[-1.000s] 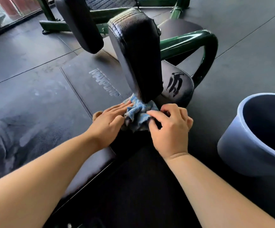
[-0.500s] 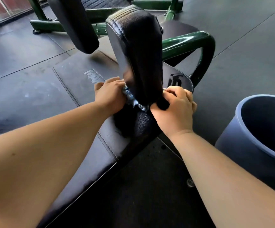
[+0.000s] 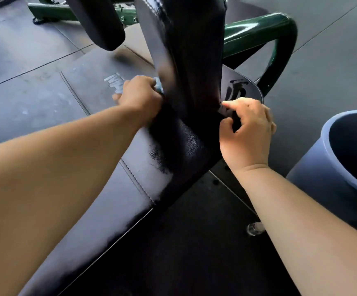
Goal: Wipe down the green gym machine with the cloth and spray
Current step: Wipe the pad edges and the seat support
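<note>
The left hand (image 3: 139, 94) kept a closed grip on the blue cloth (image 3: 158, 86), fingers curled round it. Only a small fold of cloth showed at the far right edge of the grip, pressed against the left face of the upright black pad (image 3: 186, 50). The right hand (image 3: 248, 129) sat at the pad's right side, fingers curled and index tip touching the pad base. Whether that grip held any cloth could not be told. Both hands lay over the black seat pad (image 3: 130, 189). The green frame tube (image 3: 258, 33) curved at far right. A grey-blue bucket (image 3: 344, 167) stood near right.
</note>
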Action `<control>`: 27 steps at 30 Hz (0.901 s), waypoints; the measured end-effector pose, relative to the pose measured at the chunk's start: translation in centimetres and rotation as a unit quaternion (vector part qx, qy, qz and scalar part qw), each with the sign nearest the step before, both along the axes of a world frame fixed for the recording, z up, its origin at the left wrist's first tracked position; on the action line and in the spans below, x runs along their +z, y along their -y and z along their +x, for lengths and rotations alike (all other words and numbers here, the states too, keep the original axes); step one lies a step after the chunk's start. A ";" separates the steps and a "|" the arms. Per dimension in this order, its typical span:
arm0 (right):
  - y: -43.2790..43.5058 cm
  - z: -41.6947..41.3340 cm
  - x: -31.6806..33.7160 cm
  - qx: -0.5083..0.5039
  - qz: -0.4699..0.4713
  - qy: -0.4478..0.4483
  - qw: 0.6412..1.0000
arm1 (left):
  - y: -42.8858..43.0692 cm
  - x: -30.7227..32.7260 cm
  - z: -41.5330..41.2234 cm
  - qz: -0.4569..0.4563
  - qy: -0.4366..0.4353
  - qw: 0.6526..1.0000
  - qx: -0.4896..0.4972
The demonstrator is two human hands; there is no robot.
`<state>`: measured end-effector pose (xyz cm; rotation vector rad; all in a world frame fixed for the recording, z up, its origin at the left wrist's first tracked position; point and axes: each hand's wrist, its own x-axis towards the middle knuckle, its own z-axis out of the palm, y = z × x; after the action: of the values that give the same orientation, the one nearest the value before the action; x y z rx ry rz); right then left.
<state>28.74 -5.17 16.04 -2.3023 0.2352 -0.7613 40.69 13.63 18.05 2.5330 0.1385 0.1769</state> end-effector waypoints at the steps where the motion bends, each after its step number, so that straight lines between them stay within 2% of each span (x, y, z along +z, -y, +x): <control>1: 0.0 -0.1 -0.1 0.000 0.000 0.001 1.000 | -0.2 0.5 1.0 0.006 -0.006 1.000 0.018; 4: 0.2 0.0 0.1 -0.004 0.032 0.005 0.999 | 0.2 1.8 1.5 0.076 0.062 0.990 -0.103; 7: 0.5 0.0 0.1 -0.001 0.025 0.014 1.000 | -0.4 1.0 -2.9 0.033 0.046 0.970 -0.236; 9: 0.5 -0.1 0.0 -0.005 0.021 0.012 1.000 | -1.4 0.5 -5.6 0.015 0.036 0.970 -0.241; 12: -0.1 -0.4 -0.5 -0.005 0.030 0.001 1.000 | -2.2 0.0 -8.1 0.040 0.056 0.969 -0.238; 17: -1.3 -0.9 -1.3 0.010 0.040 0.008 0.999 | -1.9 -1.0 -14.6 0.078 0.105 0.934 -0.331; 19: -1.3 -1.0 -1.0 0.021 0.056 0.022 0.998 | -0.9 -0.6 -13.3 0.084 0.107 0.954 -0.266; 21: -1.3 -1.4 -0.7 0.028 0.070 0.042 0.996 | 0.8 0.3 -11.1 0.015 0.064 0.991 -0.120; 23: -1.4 -1.4 -0.3 0.017 0.105 0.039 0.994 | 2.1 1.0 -9.0 -0.064 -0.015 0.998 -0.020; 27: -1.8 -1.5 1.5 0.047 0.179 0.038 0.982 | 3.9 0.0 -10.9 -0.165 0.011 0.986 0.007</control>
<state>27.21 -3.35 17.52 -1.9275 0.2071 -0.6958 29.79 9.69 18.09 2.1997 0.1613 0.1727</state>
